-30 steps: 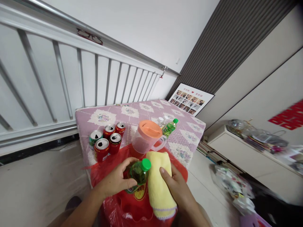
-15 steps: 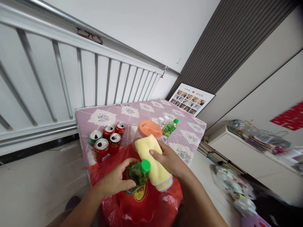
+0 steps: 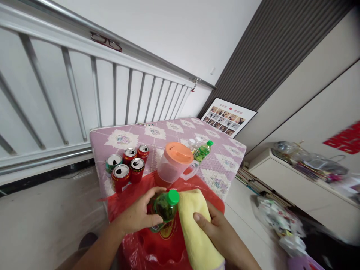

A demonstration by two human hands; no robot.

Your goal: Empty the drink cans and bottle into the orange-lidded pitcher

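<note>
My left hand (image 3: pixel 142 212) grips a green plastic bottle (image 3: pixel 163 208) with a bright green cap, tilted with the cap towards the right. Folded in my right hand (image 3: pixel 216 228) is a pale yellow cloth (image 3: pixel 194 221), its upper end close beside the bottle cap. Both are above a red plastic bag (image 3: pixel 135 247), which hangs open at the near side of the table. Just beyond the bag stands a clear pitcher (image 3: pixel 170 168) with an orange lid and a handle on its right side.
Several opened drink cans (image 3: pixel 136 168) stand at the left of the cloth-covered table (image 3: pixel 219 180). Behind the pitcher is another green-capped bottle (image 3: pixel 203 150) beside white-capped ones. A radiator (image 3: pixel 120 86) runs along the wall; a low cabinet (image 3: pixel 281 183) stands to the right.
My right hand has drawn the yellow cloth down and towards me, uncovering the pitcher's body and handle. The left hand and its bottle have barely moved.
</note>
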